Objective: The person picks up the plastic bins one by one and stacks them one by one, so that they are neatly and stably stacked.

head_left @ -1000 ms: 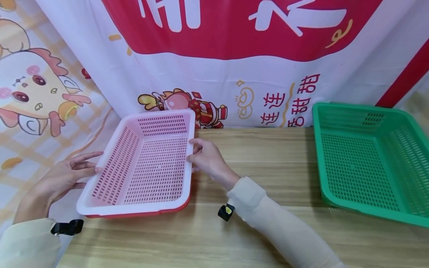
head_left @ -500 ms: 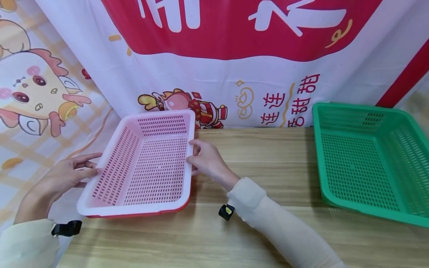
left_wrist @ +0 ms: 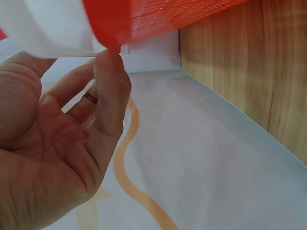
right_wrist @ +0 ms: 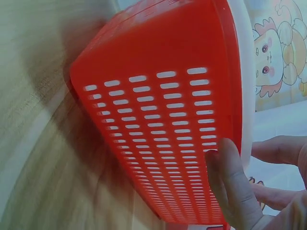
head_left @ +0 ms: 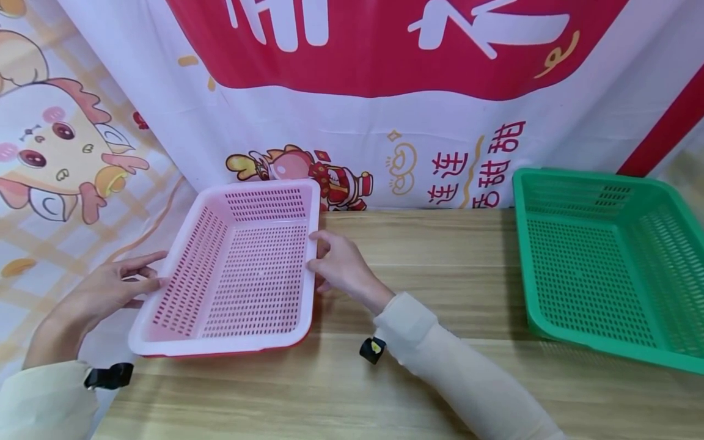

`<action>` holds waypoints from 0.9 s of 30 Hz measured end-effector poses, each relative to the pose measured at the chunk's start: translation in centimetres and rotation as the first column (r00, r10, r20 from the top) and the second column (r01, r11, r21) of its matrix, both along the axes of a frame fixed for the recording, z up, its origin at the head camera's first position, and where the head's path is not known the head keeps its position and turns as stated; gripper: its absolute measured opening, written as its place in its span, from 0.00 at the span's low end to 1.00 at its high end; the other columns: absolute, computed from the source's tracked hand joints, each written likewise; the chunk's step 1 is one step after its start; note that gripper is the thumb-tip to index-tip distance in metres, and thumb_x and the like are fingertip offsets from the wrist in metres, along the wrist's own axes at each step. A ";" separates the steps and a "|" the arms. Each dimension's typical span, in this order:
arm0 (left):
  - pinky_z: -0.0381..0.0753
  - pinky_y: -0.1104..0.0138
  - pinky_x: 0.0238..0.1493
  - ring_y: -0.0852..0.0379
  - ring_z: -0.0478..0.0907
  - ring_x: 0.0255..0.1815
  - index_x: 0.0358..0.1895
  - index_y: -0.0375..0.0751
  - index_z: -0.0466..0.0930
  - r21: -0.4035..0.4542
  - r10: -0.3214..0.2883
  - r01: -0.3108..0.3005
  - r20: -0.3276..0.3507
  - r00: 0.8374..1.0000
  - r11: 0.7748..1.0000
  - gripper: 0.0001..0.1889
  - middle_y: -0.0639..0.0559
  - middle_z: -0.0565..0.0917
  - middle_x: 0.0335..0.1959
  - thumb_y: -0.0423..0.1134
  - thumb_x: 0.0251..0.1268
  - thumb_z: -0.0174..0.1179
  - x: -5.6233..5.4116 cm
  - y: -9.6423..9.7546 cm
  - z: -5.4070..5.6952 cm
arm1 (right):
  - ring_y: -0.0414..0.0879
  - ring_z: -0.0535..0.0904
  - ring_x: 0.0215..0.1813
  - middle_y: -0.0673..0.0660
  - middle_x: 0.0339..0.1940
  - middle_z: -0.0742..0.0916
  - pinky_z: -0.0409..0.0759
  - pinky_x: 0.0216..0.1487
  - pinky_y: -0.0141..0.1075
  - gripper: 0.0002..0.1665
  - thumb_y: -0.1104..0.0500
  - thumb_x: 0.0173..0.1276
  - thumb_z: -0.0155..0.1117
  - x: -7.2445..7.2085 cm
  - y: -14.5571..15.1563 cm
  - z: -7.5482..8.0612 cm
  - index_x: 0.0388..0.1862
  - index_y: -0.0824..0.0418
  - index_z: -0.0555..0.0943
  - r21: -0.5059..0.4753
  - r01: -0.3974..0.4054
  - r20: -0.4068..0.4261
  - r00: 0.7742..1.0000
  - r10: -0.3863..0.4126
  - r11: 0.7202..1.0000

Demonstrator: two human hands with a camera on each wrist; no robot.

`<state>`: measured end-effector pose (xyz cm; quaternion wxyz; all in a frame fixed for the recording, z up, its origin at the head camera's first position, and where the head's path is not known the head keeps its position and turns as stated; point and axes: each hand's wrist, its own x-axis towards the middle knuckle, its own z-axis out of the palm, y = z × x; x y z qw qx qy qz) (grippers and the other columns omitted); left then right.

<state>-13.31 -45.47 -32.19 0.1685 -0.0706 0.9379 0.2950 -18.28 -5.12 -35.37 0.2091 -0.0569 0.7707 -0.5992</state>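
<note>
Both long rims of a white basket [head_left: 217,347] are pinched between thumbs and bent fingers: the left hand [head_left: 101,288] on the outer side, the right hand [head_left: 342,264] on the inner, its lower fingers against a red basket [right_wrist: 158,52] nested underneath. The baskets stand at the left edge of a wood-grain table [head_left: 429,256], with a printed cloth [head_left: 385,116] close behind and a checked one [head_left: 71,244] beside the left hand. Well apart on the right sits a green basket [head_left: 616,348], partly cut off. All three are plastic, roughly rectangular with rounded corners, their walls pierced by rows of slots; the cloths hang in soft folds.
</note>
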 end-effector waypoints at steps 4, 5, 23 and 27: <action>0.89 0.68 0.43 0.72 0.78 0.41 0.85 0.36 0.50 0.033 -0.002 0.002 -0.005 1.000 0.999 0.44 0.50 0.79 0.49 0.53 0.79 0.61 0.0 -0.3 -0.6 | 0.48 0.86 0.32 0.61 0.55 0.81 0.92 0.35 0.46 0.37 0.65 0.73 0.68 0.1 -0.2 -0.5 0.79 0.53 0.72 -0.050 0.011 -0.017 1.000 -0.012 0.999; 0.89 0.68 0.43 0.73 0.79 0.42 0.86 0.37 0.50 0.049 0.000 0.000 -0.005 1.000 0.999 0.44 0.51 0.80 0.51 0.53 0.79 0.61 0.0 -0.3 -0.8 | 0.48 0.86 0.32 0.61 0.57 0.81 0.91 0.32 0.44 0.37 0.65 0.73 0.68 0.1 -0.2 -0.6 0.79 0.53 0.71 -0.060 0.013 -0.024 1.000 -0.015 0.998; 0.93 0.57 0.46 0.61 0.90 0.50 0.88 0.64 0.36 0.522 -0.039 0.008 0.049 0.998 0.853 0.40 0.73 0.88 0.55 0.39 0.86 0.50 -0.1 -0.5 -3.7 | 0.53 0.87 0.53 0.60 0.75 0.78 0.92 0.38 0.41 0.40 0.62 0.75 0.62 0.2 0.7 -2.5 0.83 0.46 0.66 -0.118 0.030 -0.056 0.998 -0.037 0.993; 0.93 0.55 0.44 0.58 0.91 0.50 0.88 0.60 0.36 0.610 -0.066 0.032 0.034 0.997 0.791 0.41 0.66 0.89 0.56 0.34 0.85 0.49 -0.2 0.4 -4.2 | 0.53 0.86 0.57 0.59 0.76 0.78 0.92 0.40 0.42 0.40 0.62 0.75 0.62 0.4 1.9 -2.5 0.84 0.46 0.65 -0.097 0.039 -0.062 0.997 -0.045 0.995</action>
